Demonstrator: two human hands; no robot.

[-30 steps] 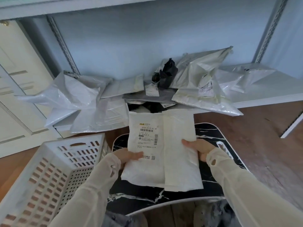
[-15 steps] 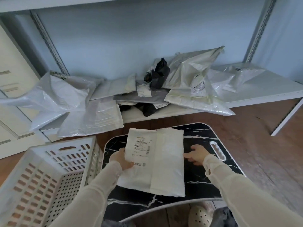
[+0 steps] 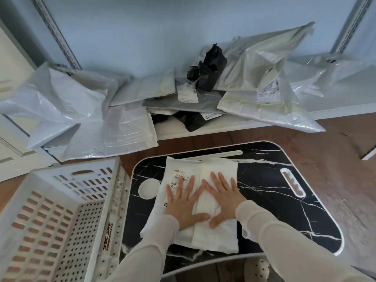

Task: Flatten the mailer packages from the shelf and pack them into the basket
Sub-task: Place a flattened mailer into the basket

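The white mailer [image 3: 211, 235] lies flat on the black marble-pattern tray table [image 3: 274, 192]. Left hand [image 3: 184, 204] and right hand [image 3: 224, 197] press it with fingers straight and spread, gripping nothing. White basket [image 3: 57, 220] sits just beside.

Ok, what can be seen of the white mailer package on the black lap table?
The white paper-like mailer package lies flat on the black marble-patterned lap table, creased, a lengthwise fold down its middle. A barcoded shipping label sits on its left half. The left hand and right hand press it, fingers spread.
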